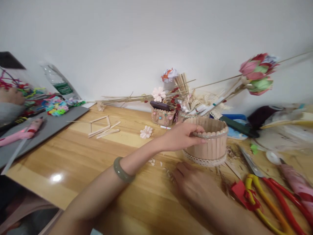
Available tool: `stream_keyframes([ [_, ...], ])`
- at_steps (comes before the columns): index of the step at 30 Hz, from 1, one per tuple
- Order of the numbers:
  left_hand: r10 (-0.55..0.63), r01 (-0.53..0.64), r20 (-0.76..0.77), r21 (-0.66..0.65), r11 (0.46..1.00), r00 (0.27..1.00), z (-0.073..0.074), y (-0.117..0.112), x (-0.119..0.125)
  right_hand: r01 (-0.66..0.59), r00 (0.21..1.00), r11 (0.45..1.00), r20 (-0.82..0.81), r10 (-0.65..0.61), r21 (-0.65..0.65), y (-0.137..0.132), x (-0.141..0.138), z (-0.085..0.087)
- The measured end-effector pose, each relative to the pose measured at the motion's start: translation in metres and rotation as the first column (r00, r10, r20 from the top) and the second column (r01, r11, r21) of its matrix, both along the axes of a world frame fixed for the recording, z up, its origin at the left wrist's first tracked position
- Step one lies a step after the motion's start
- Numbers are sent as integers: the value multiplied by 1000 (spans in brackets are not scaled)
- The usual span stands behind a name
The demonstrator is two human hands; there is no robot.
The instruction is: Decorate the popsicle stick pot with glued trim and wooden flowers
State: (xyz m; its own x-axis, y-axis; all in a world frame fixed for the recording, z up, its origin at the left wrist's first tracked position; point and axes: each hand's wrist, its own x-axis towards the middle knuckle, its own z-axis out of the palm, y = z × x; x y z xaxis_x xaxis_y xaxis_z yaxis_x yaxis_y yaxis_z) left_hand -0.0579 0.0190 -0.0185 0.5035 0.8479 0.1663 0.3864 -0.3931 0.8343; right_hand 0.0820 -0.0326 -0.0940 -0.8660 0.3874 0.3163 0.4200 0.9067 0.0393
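My left hand [187, 136], with a green bangle on its wrist, grips the near left rim of a round basket [207, 147] made of upright wooden craft sticks. The thumb lies outside the basket wall and the fingers reach over the rim. White lace trim [207, 160] runs around the basket's foot. Just below, my right hand [187, 179] rests low on the tabletop with its fingers curled in. Small pale scraps [168, 173] lie by its fingertips; whether it pinches any of them is hidden and slightly blurred.
Scissors [262, 189] and a pink glue gun [295, 179] lie at right. Behind stand a small decorated basket [162, 116] and paper flowers [259, 73]. Craft sticks [104, 127] and a white flower [146, 132] lie left of centre. Another person's hand [12, 96] is at far left.
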Motion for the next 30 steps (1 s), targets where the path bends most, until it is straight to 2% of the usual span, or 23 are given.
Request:
stream_keyframes([
  [4, 82, -82, -28, -9, 997, 996, 0, -1, 1, -1, 996, 999, -85, -3, -43, -5, 3, 15],
  [8, 143, -143, -64, 7, 990, 988, 0, -3, 3, -1, 978, 992, -208, -25, -124, -6, 21, 38],
  [11, 157, -152, -73, 61, 986, 985, 1, -5, 3, 17, 916, 974, -386, -105, -225, 1, 40, 57],
  [14, 144, -133, -106, 103, 986, 984, 2, -5, 2, 138, 820, 972, -528, -221, -191, 16, 54, 69],
  [16, 145, -131, -117, 119, 984, 982, 2, -5, 3, 241, 772, 965, -581, -258, -108, 26, 58, 70],
  [18, 161, -148, -107, 125, 981, 981, 1, -6, 3, 299, 758, 953, -596, -264, -43, 34, 59, 67],
  [24, 143, -138, -47, 100, 985, 989, -1, -7, 5, 363, 787, 924, -571, -236, 118, 41, 54, 52],
  [30, 124, -122, -42, 47, 991, 991, -1, -6, 4, 374, 843, 885, -499, -199, 278, 42, 56, 48],
])
